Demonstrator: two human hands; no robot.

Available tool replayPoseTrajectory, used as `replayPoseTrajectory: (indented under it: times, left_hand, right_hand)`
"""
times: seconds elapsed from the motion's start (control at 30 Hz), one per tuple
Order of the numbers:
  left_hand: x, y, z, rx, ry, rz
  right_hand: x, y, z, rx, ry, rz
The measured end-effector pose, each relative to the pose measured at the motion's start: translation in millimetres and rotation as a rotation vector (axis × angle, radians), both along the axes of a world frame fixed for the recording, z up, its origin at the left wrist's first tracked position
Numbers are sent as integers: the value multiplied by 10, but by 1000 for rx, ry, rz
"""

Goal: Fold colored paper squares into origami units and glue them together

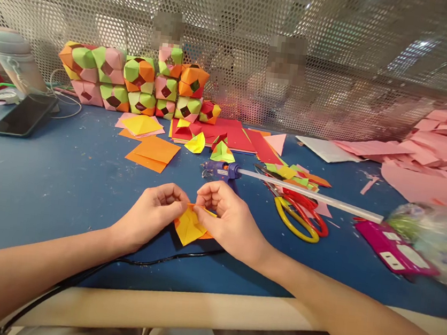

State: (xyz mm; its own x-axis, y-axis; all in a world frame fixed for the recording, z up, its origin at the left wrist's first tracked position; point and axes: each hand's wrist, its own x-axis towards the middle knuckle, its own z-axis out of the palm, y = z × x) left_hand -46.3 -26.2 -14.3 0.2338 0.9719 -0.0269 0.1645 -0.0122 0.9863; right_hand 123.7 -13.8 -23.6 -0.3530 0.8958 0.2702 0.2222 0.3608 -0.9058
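Observation:
Between my two hands is a folded yellow and orange paper piece (pixel 189 227), held just above the blue table. My left hand (pixel 160 211) pinches its upper left edge between thumb and fingers. On the other side, my right hand (pixel 228 216) grips its upper right part, the thumb lying over the yellow face. Right behind my hands lies a blue glue gun (pixel 221 171) with a long white glue stick (pixel 317 195) reaching out to the right. Orange paper squares (pixel 153 153) lie beyond my left hand. Small folded pieces, one yellow (pixel 195 143) and one green (pixel 222 152), stand behind the glue gun.
Folded paper blocks (pixel 139 80) are stacked at the back. Scissors with yellow and red handles (pixel 298 219) lie right, near a magenta device (pixel 395 249) and pink paper (pixel 446 155). A phone (pixel 23 115) and bottle (pixel 16 58) stand left. A black cable (pixel 173 257) crosses the front.

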Motion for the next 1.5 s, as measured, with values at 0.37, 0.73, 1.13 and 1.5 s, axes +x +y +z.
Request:
replayPoseTrajectory:
  times: [0.37,0.73,1.13,1.5]
  left_hand:
    - [-55,-6,10,206,168,50]
    - [1,-49,27,78,116,-52]
    - [0,20,-22,49,46,135]
    - [-33,-17,80,72,107,-41]
  right_hand:
    - [49,-3,29,2,69,55]
    - [55,-9,49,417,-168,-6]
    - [39,14,-19,228,-134,-64]
    - [69,3,22,379,-225,-76]
